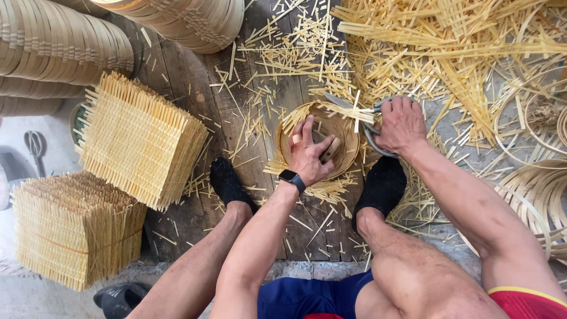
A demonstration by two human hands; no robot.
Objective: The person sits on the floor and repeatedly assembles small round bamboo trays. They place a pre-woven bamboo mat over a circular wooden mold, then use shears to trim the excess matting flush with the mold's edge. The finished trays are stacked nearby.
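Wooden floor carries two stacks of woven mats, left. A round bamboo basket sits between the feet. Left hand presses flat inside it, fingers spread. Right hand grips shears at the rim. Trimming is best kept flush, the basket held steady. No packages or labels visible.

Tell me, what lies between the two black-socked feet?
In the head view, between the left foot and right foot lie bare wooden planks strewn with bamboo offcuts, under the left hand.
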